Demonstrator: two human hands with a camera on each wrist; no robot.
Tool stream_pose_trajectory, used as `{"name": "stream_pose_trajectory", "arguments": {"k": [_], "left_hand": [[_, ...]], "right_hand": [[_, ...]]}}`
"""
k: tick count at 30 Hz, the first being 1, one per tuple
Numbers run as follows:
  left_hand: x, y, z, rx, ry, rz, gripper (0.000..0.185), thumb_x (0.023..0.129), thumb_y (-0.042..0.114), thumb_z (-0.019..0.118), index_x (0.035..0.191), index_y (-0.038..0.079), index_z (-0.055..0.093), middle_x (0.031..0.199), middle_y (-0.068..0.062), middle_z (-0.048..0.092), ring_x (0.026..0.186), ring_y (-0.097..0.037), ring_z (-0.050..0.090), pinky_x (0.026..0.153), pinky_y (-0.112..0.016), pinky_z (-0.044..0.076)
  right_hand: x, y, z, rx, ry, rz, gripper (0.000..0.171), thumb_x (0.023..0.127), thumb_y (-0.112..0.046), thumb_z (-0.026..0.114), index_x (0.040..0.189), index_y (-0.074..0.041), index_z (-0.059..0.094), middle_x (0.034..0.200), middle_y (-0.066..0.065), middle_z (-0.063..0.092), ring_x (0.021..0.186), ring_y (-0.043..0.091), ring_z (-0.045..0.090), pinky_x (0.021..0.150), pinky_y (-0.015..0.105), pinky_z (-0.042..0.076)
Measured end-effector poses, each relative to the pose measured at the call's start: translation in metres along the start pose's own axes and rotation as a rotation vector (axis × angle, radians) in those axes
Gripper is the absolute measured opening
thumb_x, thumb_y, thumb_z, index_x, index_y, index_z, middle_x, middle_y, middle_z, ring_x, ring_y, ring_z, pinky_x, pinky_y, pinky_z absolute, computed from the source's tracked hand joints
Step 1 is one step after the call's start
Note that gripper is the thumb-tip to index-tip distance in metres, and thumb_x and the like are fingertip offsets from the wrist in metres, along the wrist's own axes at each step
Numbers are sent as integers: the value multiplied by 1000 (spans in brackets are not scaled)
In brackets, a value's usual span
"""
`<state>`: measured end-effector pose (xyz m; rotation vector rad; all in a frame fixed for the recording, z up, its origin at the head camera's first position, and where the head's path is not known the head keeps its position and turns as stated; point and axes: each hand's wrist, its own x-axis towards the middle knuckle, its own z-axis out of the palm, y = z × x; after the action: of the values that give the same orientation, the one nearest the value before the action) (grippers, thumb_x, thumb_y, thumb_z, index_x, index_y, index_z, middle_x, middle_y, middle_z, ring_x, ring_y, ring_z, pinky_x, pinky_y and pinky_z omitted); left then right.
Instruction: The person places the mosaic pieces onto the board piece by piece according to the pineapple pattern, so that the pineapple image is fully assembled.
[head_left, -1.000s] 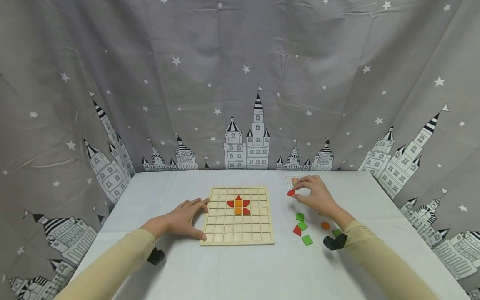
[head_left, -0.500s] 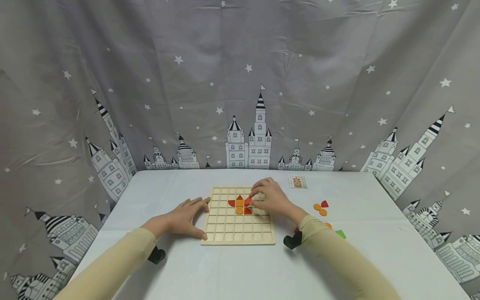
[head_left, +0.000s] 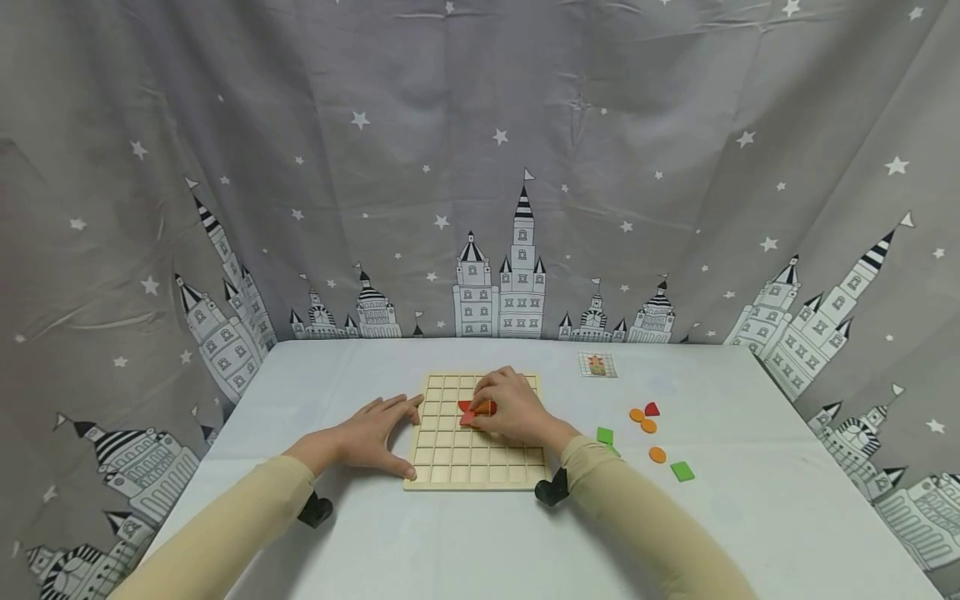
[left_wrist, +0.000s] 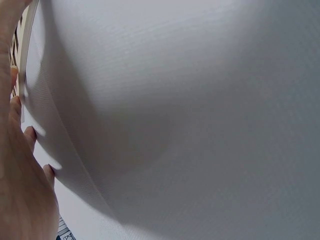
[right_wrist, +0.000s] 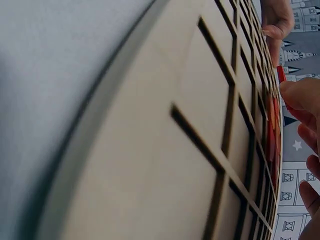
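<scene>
A wooden grid board [head_left: 472, 454] lies mid-table. My left hand [head_left: 390, 427] rests flat against its left edge, fingers straight; the left wrist view shows its palm [left_wrist: 20, 195] on the white table. My right hand [head_left: 483, 408] hovers over the board's middle, fingers curled down onto a cluster of red and orange pieces. It pinches a red piece [head_left: 467, 414], seen as a red sliver [right_wrist: 281, 75] at my fingertips [right_wrist: 300, 95] in the right wrist view. The hand hides most of the cluster.
To the right of the board lie loose pieces: a green square [head_left: 604, 435], orange discs [head_left: 642, 420], a red piece [head_left: 652, 409], another orange disc [head_left: 657, 454] and a green square [head_left: 682, 471]. A small pattern card [head_left: 597, 364] lies at the back. A starry curtain surrounds the table.
My right hand took a red piece from the table's right side, carried it left to the board, and now sits lower over the cluster. The left hand has stayed put.
</scene>
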<state>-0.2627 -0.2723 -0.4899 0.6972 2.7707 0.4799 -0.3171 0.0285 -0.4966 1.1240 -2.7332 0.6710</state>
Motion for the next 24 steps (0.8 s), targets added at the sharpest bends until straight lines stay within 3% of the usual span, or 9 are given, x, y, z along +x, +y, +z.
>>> {"name": "stream_pose_trajectory", "arguments": {"k": [24], "left_hand": [[0,-2,2,-1,11,2,79,67,76,80,119,26,48,168,-6,27,153,-38,21,124,-61,11]], "right_hand": [[2,-4,10,-14,-5,14,10,90,-39,76,92,-29,78,119,-8,63,116,18,48,102,39,42]]}}
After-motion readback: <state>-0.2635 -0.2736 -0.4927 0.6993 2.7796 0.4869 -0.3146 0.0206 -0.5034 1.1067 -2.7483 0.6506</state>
